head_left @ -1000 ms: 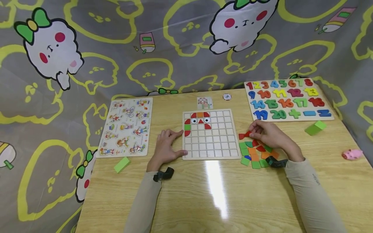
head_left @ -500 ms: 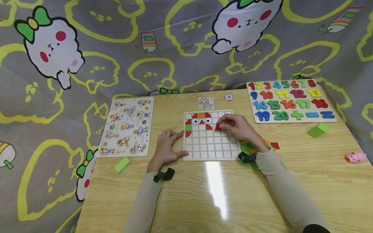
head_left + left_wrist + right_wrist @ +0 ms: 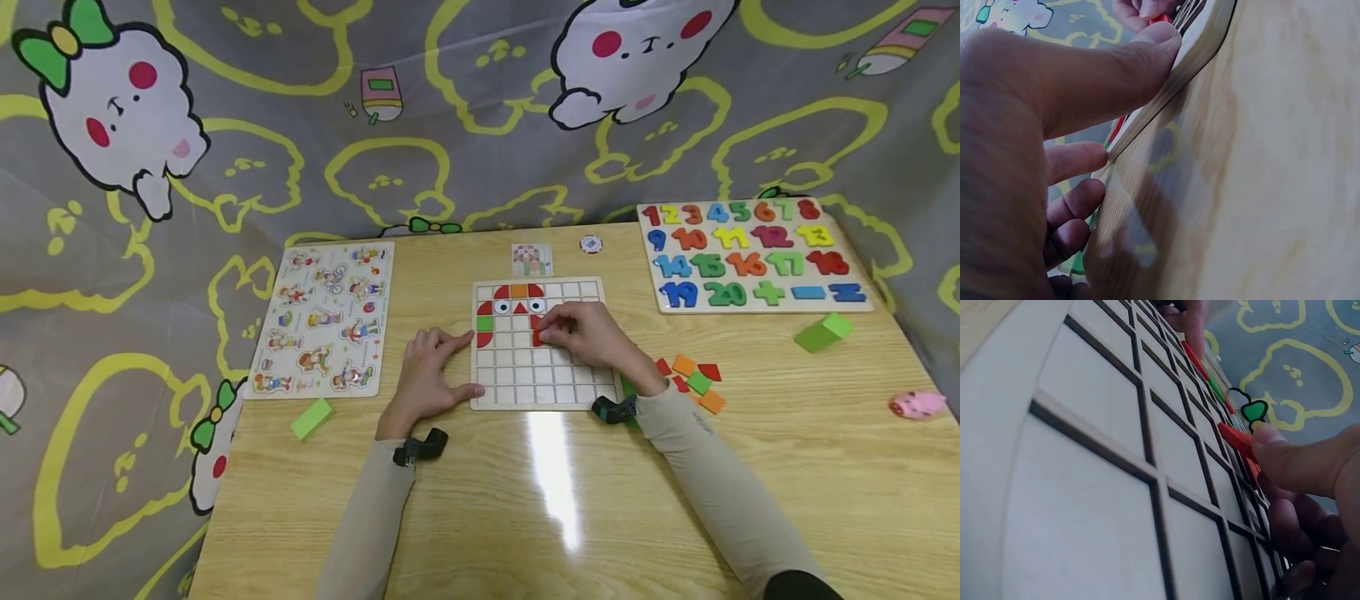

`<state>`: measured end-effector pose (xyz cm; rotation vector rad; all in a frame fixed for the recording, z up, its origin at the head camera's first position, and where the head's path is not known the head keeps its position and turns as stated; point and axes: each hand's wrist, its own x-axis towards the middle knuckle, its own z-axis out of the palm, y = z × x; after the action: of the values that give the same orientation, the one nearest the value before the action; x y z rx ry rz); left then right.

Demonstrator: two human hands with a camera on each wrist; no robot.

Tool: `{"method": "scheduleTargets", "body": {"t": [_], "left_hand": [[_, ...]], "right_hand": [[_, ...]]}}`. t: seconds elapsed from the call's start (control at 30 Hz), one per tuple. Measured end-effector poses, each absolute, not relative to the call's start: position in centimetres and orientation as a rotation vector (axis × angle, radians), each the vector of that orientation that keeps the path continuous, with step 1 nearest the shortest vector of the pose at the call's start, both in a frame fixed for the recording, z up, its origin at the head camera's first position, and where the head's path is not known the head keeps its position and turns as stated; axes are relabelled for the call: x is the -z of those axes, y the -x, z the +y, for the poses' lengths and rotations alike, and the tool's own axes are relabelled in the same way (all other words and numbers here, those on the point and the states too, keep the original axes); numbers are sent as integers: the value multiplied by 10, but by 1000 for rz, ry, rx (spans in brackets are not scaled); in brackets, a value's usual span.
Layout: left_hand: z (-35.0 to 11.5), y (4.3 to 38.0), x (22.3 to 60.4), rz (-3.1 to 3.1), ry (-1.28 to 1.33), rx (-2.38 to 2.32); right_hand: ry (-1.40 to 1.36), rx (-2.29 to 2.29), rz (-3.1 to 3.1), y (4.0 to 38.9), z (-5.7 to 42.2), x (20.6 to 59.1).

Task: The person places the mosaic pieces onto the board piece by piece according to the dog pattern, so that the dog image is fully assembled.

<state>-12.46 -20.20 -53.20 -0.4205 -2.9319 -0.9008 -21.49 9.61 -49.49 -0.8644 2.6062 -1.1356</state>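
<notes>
A wooden grid board (image 3: 521, 377) lies mid-table, with red, green, orange and eye-patterned tiles in its upper left cells. My left hand (image 3: 427, 379) rests at the board's left side; in the left wrist view the thumb (image 3: 1141, 65) lies on the rim and the index fingertip touches the edge lower down. Over the board, my right hand (image 3: 588, 332) pinches a red tile (image 3: 1237, 440) between thumb and fingers. That tile is tilted close over the grid, just below a placed red tile in the head view.
Loose tiles (image 3: 701, 382) lie right of the board, partly hidden by the right forearm. A picture card (image 3: 532, 259) and a round chip (image 3: 591, 244) lie behind. Picture puzzle (image 3: 322, 321) left, number puzzle (image 3: 757, 254) right, green blocks (image 3: 823, 332) and pink pig (image 3: 917, 405) stand around.
My right hand has moved left from the loose tiles onto the board with a red tile, then slightly further left and down. The left hand has stayed at the board's edge.
</notes>
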Motion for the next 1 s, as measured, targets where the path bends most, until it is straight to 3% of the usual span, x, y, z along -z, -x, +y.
{"method": "scheduleTargets", "body": {"t": [1.0], "left_hand": [[-202,125,531,-2936,420,884]], "right_hand": [[871,1202,2659,212,108,488]]}}
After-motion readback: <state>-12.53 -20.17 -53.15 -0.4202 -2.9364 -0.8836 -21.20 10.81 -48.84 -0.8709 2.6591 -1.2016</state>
